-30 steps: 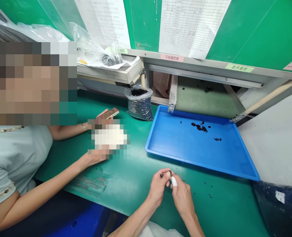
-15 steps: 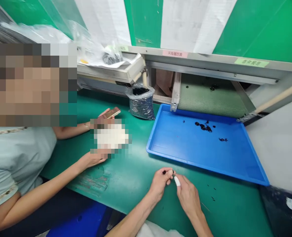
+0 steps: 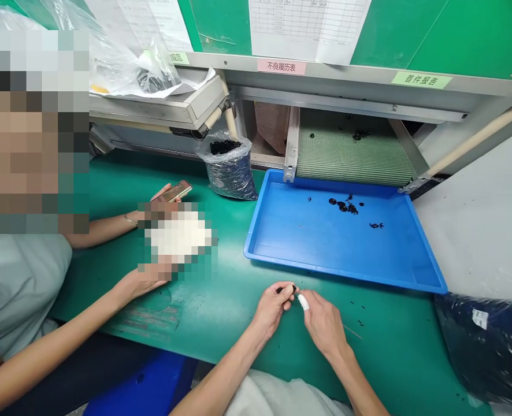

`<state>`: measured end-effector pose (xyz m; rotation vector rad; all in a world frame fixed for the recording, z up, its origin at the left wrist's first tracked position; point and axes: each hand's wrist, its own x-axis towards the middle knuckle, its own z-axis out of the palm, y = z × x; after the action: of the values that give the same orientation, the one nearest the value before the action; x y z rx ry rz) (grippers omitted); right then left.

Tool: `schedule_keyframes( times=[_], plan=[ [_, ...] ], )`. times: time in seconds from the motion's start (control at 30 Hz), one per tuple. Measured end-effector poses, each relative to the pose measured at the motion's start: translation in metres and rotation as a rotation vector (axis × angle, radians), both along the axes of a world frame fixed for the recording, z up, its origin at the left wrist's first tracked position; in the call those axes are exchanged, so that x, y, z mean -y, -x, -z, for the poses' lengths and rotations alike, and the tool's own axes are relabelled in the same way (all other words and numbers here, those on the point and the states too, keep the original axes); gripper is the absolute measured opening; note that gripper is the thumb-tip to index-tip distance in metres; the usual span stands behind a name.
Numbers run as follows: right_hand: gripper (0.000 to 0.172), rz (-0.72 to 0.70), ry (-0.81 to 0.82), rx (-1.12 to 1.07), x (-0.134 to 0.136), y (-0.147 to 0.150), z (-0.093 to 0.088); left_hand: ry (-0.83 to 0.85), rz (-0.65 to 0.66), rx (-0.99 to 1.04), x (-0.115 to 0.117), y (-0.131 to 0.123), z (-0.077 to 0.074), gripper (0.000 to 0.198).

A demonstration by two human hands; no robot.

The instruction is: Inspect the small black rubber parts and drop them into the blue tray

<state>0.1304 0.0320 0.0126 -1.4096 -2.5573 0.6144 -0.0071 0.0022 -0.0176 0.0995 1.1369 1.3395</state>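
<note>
**You held a small black part [image 3: 294,288] just above the green tabletop [image 3: 212,323].**
At left, a co-worker [image 3: 26,271] held a phone [image 3: 180,190]; a clear bag [image 3: 232,178] of black pieces [image 3: 225,147] stood next. Your left hand [image 3: 270,311] pinched the part; your right hand [image 3: 324,323], one digit in a white cover [image 3: 303,302], curled close beside it, its grip impossible to tell. Farther right, the blue tray [image 3: 299,242] carried scattered dark bits [image 3: 350,208].

a small black part [image 3: 294,288] is being pinched at the fingertips of the left hand [image 3: 273,309], just beside the right hand [image 3: 325,322]; a second black bit [image 3: 279,290] is being held among the same fingers, its outline being partly hidden.
</note>
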Motion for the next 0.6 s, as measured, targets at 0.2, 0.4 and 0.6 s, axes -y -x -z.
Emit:
schedule_keyframes(
  times=[0.2,0.4,0.6],
  plan=[
    [0.030,0.005,0.018,0.061,0.000,0.000,-0.006,-0.029,0.032,-0.011,0.002,0.001,0.001,0.036],
    [0.028,-0.021,0.004,0.164,0.004,0.009,-0.005,-0.045,0.038,-0.036,0.005,0.004,0.004,0.035],
    [0.028,0.129,0.158,-0.009,0.008,0.022,0.004,-0.036,-0.041,-0.050,0.005,0.003,0.008,0.030]
  ],
)
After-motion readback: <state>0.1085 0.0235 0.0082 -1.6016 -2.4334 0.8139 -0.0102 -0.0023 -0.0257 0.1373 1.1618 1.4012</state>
